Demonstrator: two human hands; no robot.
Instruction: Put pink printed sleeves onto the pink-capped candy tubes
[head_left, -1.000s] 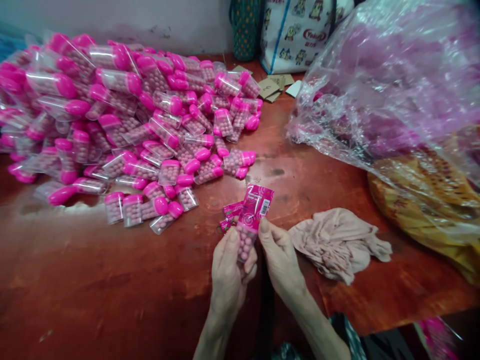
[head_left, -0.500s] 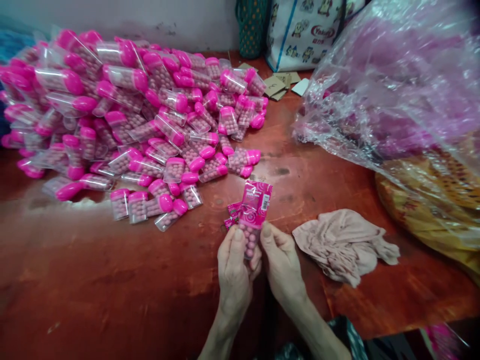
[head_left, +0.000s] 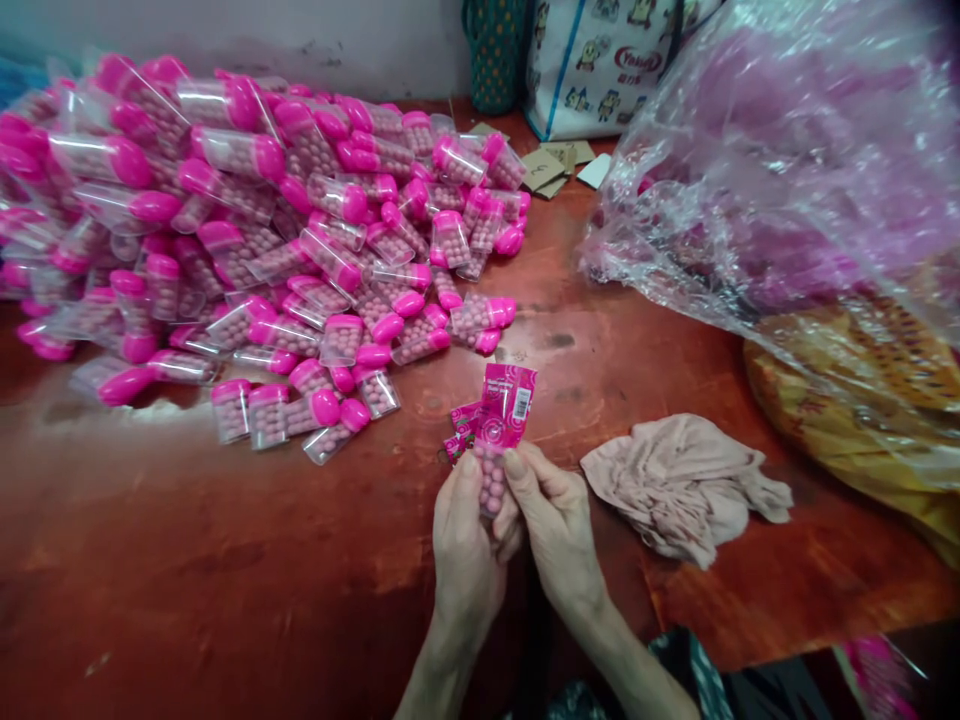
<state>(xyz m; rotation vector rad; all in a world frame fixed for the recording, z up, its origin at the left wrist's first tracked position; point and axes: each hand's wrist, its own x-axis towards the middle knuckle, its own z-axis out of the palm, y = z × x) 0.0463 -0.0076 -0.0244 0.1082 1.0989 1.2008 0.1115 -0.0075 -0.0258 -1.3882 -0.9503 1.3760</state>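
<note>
Between my two hands is a clear candy container [head_left: 491, 482] filled with pink balls, its upper part inside a printed pink sleeve [head_left: 504, 412] with a barcode. My left hand [head_left: 466, 530] is closed round the container's left side, thumb on its front. My right hand [head_left: 555, 520] pinches the right edge just below the sleeve, its fingertips partly hidden. On the table just behind my left hand lie a few more pink sleeves [head_left: 463, 425]. A large heap of pink-capped containers [head_left: 300, 240] spreads over the table to the far left.
A crumpled beige cloth [head_left: 686, 485] lies right of my hands. Farther right, a big clear plastic bag [head_left: 750, 170] rests over a yellow bag [head_left: 847, 400]. Cardboard pieces [head_left: 544, 170], a white printed bag [head_left: 600, 70] and a dotted green bag [head_left: 495, 50] are at the back.
My right thumb has moved inward and lower on the container's edge at the sleeve's bottom. The whole view has shifted slightly; the heap appears a little farther left.
</note>
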